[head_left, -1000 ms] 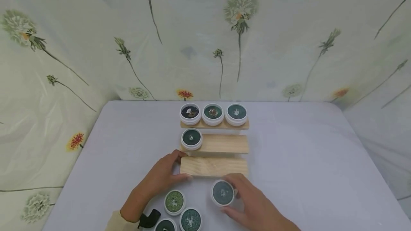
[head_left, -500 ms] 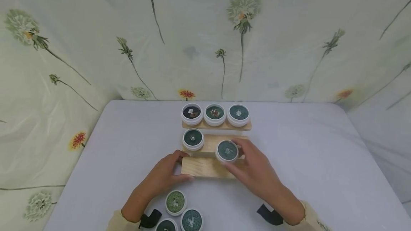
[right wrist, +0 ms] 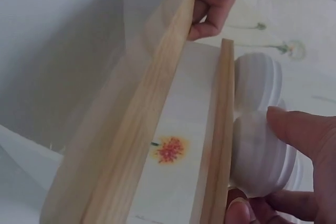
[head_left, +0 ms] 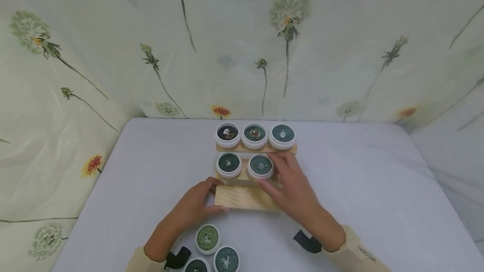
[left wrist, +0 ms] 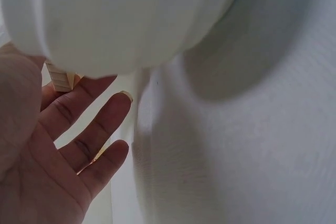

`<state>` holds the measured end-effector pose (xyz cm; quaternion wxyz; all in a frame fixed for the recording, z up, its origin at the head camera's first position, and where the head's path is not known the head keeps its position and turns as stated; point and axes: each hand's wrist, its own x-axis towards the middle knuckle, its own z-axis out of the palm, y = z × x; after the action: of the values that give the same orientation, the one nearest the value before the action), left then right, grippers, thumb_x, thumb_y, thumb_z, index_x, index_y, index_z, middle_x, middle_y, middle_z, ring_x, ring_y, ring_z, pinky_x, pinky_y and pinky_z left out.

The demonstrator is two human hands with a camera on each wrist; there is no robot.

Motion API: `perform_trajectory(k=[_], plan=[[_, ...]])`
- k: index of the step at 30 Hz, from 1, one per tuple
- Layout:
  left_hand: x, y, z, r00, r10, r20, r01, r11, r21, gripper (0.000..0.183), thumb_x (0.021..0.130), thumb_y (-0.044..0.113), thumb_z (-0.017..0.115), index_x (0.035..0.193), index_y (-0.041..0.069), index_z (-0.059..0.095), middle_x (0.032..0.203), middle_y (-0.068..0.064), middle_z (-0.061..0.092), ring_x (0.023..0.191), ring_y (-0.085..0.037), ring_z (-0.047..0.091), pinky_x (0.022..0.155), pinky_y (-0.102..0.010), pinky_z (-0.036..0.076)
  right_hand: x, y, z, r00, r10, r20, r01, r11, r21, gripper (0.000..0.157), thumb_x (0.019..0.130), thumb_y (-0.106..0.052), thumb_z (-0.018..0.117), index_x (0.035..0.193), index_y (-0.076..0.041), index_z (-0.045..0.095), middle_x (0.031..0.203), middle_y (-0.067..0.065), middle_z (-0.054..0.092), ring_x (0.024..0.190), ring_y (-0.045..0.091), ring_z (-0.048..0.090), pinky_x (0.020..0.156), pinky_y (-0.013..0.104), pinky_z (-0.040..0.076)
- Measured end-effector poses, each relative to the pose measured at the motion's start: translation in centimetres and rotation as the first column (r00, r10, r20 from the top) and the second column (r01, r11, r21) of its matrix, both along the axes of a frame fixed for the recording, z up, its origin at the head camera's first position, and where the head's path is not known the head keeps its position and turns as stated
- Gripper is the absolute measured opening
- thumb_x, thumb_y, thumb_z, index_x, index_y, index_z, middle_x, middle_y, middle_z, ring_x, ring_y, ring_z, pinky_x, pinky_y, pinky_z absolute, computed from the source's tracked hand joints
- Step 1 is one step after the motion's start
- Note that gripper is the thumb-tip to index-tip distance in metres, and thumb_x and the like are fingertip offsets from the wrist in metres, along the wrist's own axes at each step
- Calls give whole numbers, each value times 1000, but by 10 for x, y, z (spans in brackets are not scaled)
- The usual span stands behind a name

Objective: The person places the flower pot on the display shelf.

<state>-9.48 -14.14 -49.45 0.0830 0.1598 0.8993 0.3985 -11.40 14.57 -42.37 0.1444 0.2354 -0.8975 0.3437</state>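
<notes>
A tiered wooden stand (head_left: 245, 197) sits mid-table. My left hand (head_left: 189, 205) holds the left end of its lowest step, thumb at the front edge, fingers behind. The right wrist view shows that hand (right wrist: 215, 3) pinching the board's end. With thumb and fingers, my right hand (head_left: 296, 190) grips a round white jar (head_left: 261, 165) with a dark green top, over the middle step. Left of it on that step stands another dark green-topped jar (head_left: 229, 163). The right wrist view shows the gripped jar (right wrist: 257, 156) against the step's edge.
Three similar jars fill the top step, among them a black-topped one (head_left: 227, 132). Near the front edge, by my left wrist, are a light green jar (head_left: 207, 238), a teal jar (head_left: 226, 259) and a dark one (head_left: 197, 266). A flowered cloth (head_left: 227, 53) hangs behind the white table (head_left: 363, 171).
My right hand has carried the jar from in front of the stand up to the middle step, beside the jar there. My left hand stays at the stand's left end.
</notes>
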Motion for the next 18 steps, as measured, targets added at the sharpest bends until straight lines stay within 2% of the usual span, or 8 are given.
perform_trajectory(k=[7,18], plan=[[0,0,1,1000,-2,8,2,1000,-8,61,84,42,88,130,19,56,119,6,65,111,-15,61,102,-48,49,-1,-4,-4,1000,-14,14,14,999,-30,71,81,-21,93,137,1,55,127,12,55,112,25,59,95,46,54],[1,1,4,1000,-4,7,4,1000,-7,58,85,36,89,130,18,56,116,8,65,108,-15,61,101,-47,50,-2,-8,-3,1000,6,8,-5,999,-53,67,81,-20,93,134,-1,57,124,10,58,107,22,59,92,44,54]])
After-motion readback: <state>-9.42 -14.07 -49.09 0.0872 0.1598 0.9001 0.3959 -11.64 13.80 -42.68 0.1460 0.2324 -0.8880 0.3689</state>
